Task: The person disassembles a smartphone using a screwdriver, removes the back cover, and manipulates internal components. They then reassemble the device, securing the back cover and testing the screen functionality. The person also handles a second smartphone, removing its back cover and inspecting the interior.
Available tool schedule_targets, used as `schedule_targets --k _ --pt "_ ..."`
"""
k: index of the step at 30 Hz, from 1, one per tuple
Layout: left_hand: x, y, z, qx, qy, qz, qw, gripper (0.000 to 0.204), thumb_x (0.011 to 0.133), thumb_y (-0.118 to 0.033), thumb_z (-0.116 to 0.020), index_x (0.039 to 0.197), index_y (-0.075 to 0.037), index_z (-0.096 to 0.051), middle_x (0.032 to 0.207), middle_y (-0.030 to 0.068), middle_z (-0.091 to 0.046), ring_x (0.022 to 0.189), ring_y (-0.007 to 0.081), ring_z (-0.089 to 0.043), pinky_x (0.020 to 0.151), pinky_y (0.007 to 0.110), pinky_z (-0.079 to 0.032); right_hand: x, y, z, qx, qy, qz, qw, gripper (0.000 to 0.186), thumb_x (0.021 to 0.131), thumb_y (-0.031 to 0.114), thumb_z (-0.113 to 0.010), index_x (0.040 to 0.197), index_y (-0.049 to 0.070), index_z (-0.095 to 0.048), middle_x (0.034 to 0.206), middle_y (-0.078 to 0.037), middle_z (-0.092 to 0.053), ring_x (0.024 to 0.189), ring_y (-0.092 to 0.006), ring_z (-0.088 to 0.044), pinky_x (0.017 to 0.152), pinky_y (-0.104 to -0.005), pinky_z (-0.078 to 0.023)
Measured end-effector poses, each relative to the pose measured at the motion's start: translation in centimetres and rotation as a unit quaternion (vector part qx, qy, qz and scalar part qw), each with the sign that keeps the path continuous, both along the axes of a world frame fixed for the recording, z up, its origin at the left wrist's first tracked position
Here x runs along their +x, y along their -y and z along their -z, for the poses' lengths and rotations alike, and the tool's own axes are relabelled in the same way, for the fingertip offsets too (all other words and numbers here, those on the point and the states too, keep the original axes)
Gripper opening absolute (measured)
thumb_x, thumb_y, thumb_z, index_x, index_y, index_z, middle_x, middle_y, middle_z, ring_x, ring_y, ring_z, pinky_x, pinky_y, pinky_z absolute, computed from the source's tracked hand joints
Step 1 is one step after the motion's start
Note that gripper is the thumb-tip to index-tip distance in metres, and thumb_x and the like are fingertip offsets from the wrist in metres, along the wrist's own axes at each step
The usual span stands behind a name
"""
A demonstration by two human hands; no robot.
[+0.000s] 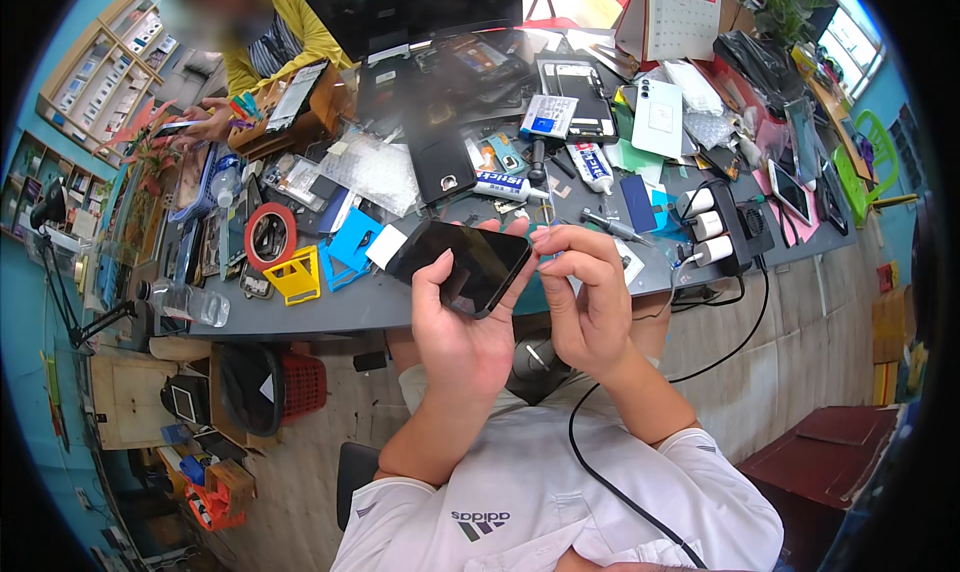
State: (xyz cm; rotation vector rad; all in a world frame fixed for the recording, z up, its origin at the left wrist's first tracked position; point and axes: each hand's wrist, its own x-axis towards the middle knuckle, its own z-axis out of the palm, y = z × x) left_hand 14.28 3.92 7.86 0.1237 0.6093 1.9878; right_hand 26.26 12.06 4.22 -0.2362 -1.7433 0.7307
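Note:
A smartphone (465,267) with a dark, glossy screen lies tilted in my left hand (462,342), the thumb along its near edge and fingertips showing beyond its far edge. At the phone's left end a small white square piece (386,246) shows; whether it touches the phone I cannot tell. Close to the phone's right edge is my right hand (592,307), its fingers bent and thumb and fingertips drawn together beside my left fingertips. Whatever is in that pinch, if anything, is too small to name. Beyond the phone lies another black phone (443,168).
Glue tubes (590,168), a tape roll (270,236), a yellow stand (293,276) and phone parts crowd the grey table (340,317). A power strip with chargers (712,234) is at right. A black cable (740,347) hangs over the edge. Someone in yellow (315,22) sits across.

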Motion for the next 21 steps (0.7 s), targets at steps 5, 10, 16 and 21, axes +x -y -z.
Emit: schedule_targets --k 5,10,16,21 --pt "0.18 0.18 -0.3 0.002 -0.01 0.015 1.0 0.037 0.109 -0.028 -0.046 0.134 -0.002 -0.053 0.136 0.0199 -0.065 0.138 0.041 -0.061 0.113 0.056 -0.056 -0.39 0.02 -0.4 0.013 0.009 0.009 1.0 0.019 0.102 -0.002 -0.069 0.119 0.003 -0.061 0.123 -0.017 -0.064 0.111 -0.0335 -0.067 0.099 -0.0428 -0.056" --pt "0.19 0.27 -0.26 0.002 -0.012 0.004 1.0 0.036 0.109 -0.028 -0.045 0.136 -0.004 -0.051 0.135 0.0184 -0.067 0.138 0.0397 -0.062 0.111 0.055 -0.056 -0.52 0.04 -0.37 0.046 0.02 0.024 0.998 0.023 0.099 -0.002 -0.072 0.118 0.004 -0.062 0.122 -0.015 -0.064 0.111 -0.033 -0.066 0.094 -0.0422 -0.055" --pt "0.33 0.28 -0.14 0.009 0.0 -0.012 1.0 0.042 0.109 -0.026 -0.048 0.139 0.003 -0.054 0.137 0.0214 -0.068 0.136 0.0409 -0.063 0.108 0.049 -0.06 -0.64 0.2 -0.48 0.054 0.025 0.033 0.998 0.023 0.098 -0.002 -0.073 0.117 0.005 -0.062 0.122 -0.015 -0.063 0.112 -0.0341 -0.066 0.094 -0.043 -0.055" --pt "0.19 0.43 -0.03 0.005 0.001 -0.004 1.0 0.041 0.109 -0.028 -0.046 0.139 -0.001 -0.054 0.138 0.0202 -0.067 0.135 0.0369 -0.064 0.107 0.048 -0.057 -0.76 0.41 -0.53 0.055 0.041 0.044 0.997 0.022 0.097 -0.002 -0.073 0.116 0.005 -0.064 0.123 -0.015 -0.063 0.115 -0.0353 -0.065 0.097 -0.0444 -0.055"
